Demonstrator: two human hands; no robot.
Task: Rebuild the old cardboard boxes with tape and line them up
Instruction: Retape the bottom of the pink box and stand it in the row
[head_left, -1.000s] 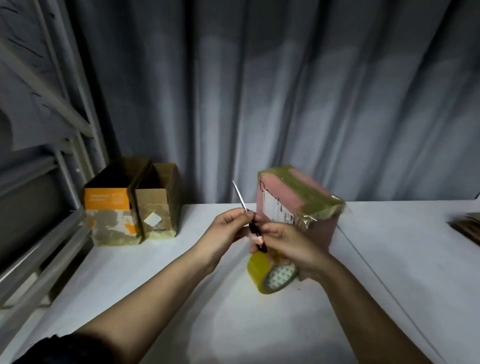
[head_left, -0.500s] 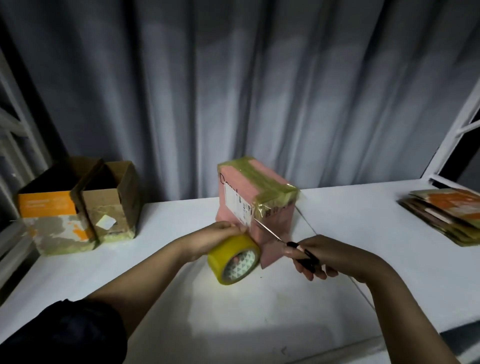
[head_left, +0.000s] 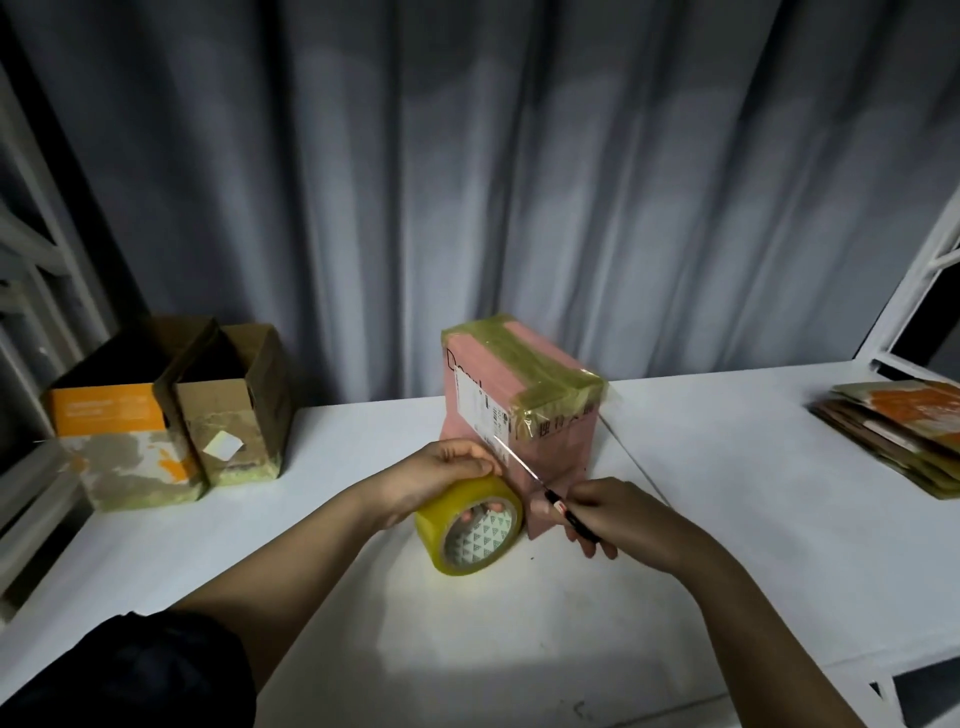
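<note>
A pink cardboard box (head_left: 519, 384), taped over its top with yellowish tape, stands on the white table (head_left: 727, 545) in the middle. Just in front of it my left hand (head_left: 441, 475) grips a yellow tape roll (head_left: 470, 522), fingers through its core. My right hand (head_left: 618, 514) holds scissors (head_left: 535, 475) by the dark handle, the thin blades pointing up-left across the box's front face toward the left hand. Two rebuilt open boxes stand side by side at the far left: an orange-and-white one (head_left: 119, 441) and a brown one (head_left: 239, 410).
A stack of flattened cardboard boxes (head_left: 904, 431) lies at the table's right edge. White metal frames (head_left: 924, 291) rise at the right and at the left. A grey curtain hangs behind the table. A seam runs across the table right of the pink box.
The hands moved apart from in front of the box: the left took the tape roll, the right the scissors. In the last half second both hold nearly still, the roll slightly lower.
</note>
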